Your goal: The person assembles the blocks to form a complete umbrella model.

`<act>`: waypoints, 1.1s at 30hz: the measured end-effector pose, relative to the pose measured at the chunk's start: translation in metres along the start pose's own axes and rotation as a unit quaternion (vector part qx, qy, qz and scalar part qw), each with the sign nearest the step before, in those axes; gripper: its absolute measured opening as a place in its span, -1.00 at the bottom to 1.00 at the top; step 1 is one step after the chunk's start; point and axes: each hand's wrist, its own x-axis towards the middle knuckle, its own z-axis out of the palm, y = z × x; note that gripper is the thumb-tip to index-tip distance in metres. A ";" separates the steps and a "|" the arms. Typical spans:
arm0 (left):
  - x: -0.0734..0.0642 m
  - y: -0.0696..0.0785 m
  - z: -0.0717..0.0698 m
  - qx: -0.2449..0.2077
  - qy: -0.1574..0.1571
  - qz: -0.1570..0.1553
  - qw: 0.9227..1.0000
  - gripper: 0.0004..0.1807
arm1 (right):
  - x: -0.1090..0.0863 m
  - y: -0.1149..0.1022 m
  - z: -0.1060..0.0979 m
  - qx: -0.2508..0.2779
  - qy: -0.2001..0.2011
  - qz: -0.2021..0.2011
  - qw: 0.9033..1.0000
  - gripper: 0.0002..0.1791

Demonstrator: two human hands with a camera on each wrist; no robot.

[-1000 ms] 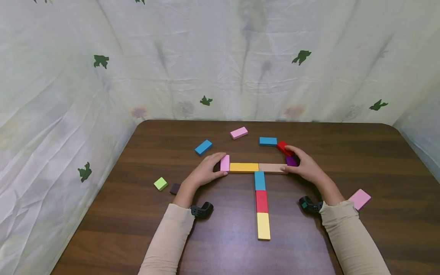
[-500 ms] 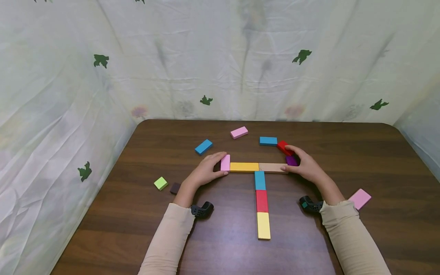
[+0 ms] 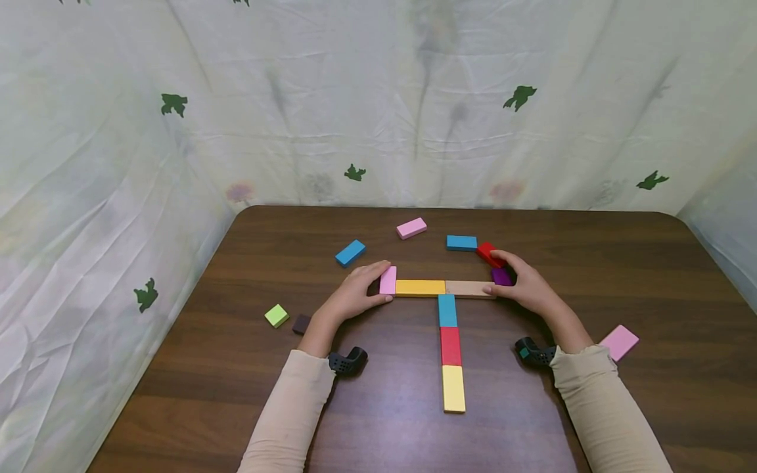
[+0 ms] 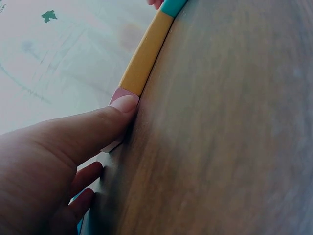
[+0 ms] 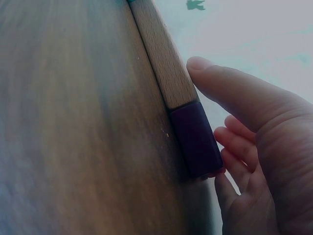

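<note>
My left hand (image 3: 349,295) pinches a pink block (image 3: 387,280) at the left end of a row, its thumb on the near end and fingers at the far end. A yellow block (image 3: 420,288) and a bare wooden block (image 3: 467,289) continue the row rightwards. A purple block (image 5: 195,139) adjoins the wooden one in the right wrist view. Around that corner rests my right hand (image 3: 526,282), thumb over the wooden block, fingers beside the purple block; whether the thumb touches is unclear. A blue block (image 3: 447,311), a red block (image 3: 450,347) and a pale yellow block (image 3: 453,389) line up towards me.
Behind the row lie a second blue block (image 3: 350,253), a second pink block (image 3: 411,228), a third blue block (image 3: 461,243) and a second red block (image 3: 488,253). Left are a green block (image 3: 276,316) and a dark block (image 3: 301,324). A third pink block (image 3: 618,342) lies right.
</note>
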 end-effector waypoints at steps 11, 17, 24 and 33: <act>0.000 0.001 -0.001 -0.035 0.015 -0.008 0.999 -0.19 | 0.000 0.001 0.000 -0.002 0.000 0.002 1.000 -0.06; 0.001 0.002 -0.002 -0.061 0.062 -0.017 0.996 -0.27 | 0.000 0.001 0.000 -0.003 -0.001 0.005 1.000 -0.05; 0.002 0.002 -0.004 -0.074 0.167 -0.018 0.983 -0.34 | 0.001 0.002 0.001 -0.001 0.001 0.002 1.000 -0.05; 0.004 -0.005 -0.002 -0.066 0.261 -0.026 0.963 -0.33 | 0.001 0.001 0.000 0.000 0.000 0.001 1.000 -0.06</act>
